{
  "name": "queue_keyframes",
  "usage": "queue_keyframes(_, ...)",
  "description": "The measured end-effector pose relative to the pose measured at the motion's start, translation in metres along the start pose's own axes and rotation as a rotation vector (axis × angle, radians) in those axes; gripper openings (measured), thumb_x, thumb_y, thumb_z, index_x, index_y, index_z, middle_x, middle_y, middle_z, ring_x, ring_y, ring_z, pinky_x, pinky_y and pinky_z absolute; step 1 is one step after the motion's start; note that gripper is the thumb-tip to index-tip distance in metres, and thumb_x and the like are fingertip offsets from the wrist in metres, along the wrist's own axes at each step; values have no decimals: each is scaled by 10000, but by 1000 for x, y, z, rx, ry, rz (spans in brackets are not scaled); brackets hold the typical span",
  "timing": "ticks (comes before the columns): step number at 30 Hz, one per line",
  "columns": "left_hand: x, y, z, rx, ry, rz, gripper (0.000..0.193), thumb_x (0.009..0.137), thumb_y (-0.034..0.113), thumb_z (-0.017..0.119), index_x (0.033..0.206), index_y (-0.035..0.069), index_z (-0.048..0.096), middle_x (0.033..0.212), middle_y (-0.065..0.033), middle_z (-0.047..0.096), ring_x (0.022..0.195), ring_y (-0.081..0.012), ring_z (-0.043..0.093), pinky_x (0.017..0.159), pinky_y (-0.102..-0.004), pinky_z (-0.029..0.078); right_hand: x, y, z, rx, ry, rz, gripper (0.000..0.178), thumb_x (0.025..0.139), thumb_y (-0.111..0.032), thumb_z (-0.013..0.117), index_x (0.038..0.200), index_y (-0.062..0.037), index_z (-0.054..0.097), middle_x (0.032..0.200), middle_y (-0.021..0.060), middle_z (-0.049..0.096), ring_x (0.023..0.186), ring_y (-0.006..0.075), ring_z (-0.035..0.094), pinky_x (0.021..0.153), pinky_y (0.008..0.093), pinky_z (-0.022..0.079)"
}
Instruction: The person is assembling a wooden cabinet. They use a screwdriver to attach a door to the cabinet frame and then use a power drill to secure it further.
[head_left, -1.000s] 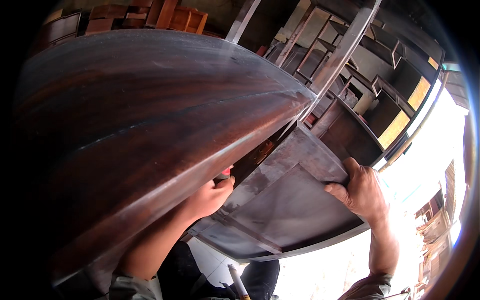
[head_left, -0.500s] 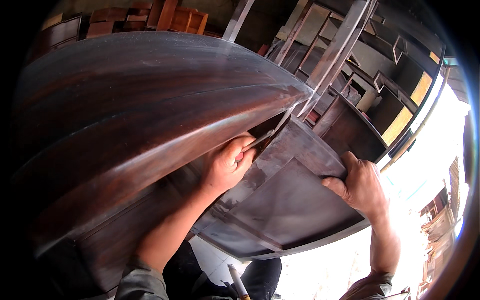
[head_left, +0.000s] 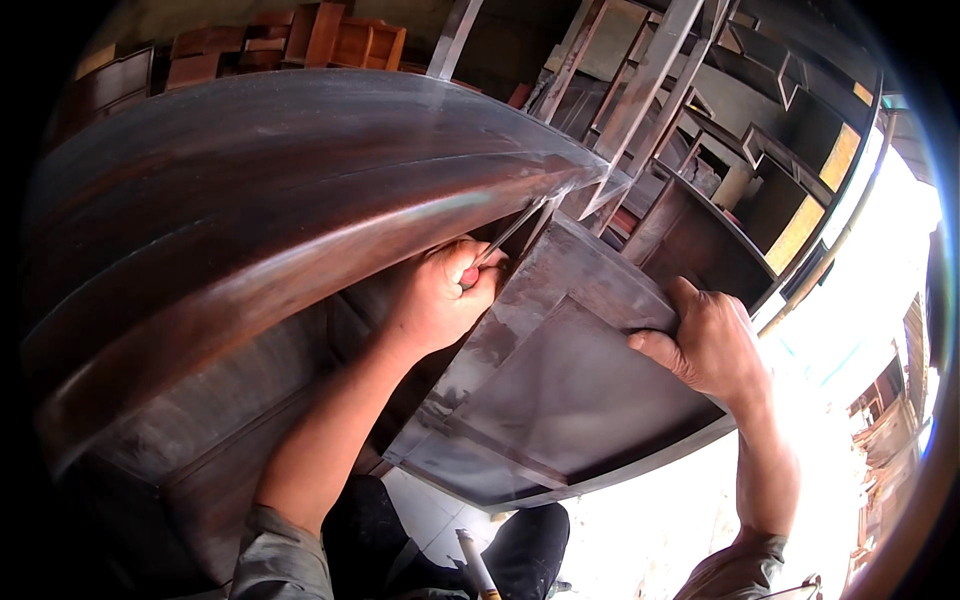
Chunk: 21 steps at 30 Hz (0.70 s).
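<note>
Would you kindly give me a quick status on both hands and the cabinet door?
Left hand gripping red-handled screwdriver at hinge side. Right hand holding open cabinet door by its edge. Nothing blocking.

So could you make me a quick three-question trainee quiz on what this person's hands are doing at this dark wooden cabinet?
1. True or false: the left hand holds a red-handled screwdriver.
2. What does the right hand grip? A) a hammer B) the cabinet door C) a cloth
3. Fill in: the screwdriver's shaft points up under the cabinet's ____ top.

Key: 1 true; 2 B; 3 curved.
</note>
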<state>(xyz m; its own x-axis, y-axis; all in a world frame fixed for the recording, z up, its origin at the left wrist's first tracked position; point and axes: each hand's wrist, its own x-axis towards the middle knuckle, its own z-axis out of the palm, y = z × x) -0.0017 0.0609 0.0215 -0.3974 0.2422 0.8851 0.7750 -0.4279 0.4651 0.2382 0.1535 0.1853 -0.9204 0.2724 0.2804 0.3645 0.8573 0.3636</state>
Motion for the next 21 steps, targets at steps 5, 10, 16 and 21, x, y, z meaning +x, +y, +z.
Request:
queue_keyframes(5, 0, -6, 2, -15, 4, -23, 80, 776, -49, 636, 832, 9, 640, 753, -78, 649, 674, -171, 637, 638, -285, 498, 0, -2, -2, -23, -11, -7, 766, 817, -707, 542, 869, 56, 602, 524, 188, 529, 572, 379, 609, 559, 389, 489)
queue_keyframes(10, 4, 5, 2, -51, -22, -53, 66, 784, -38, 634, 830, 8, 632, 747, -87, 661, 670, -173, 639, 645, -292, 500, 2, 5, 0, -17, -8, -29, 740, 829, -690, 545, 871, 46, 606, 516, 177, 527, 568, 366, 614, 557, 385, 491)
queue_keyframes(16, -1, 2, -5, -36, -51, -159, 70, 803, -26, 619, 860, 14, 633, 752, -71, 678, 679, -142, 650, 652, -267, 505, 7, 2, -4, -57, -84, -6, 751, 801, -715, 562, 844, 34, 600, 510, 168, 521, 543, 353, 605, 543, 364, 486)
queue_keyframes(21, -11, 26, -7, -108, -6, -143, 57, 819, 5, 632, 869, 30, 645, 763, -76, 680, 682, -122, 647, 651, -263, 506, -12, 11, 9, 56, 53, -35, 754, 748, -736, 619, 757, 17, 586, 530, 129, 415, 452, 320, 499, 483, 377, 405)
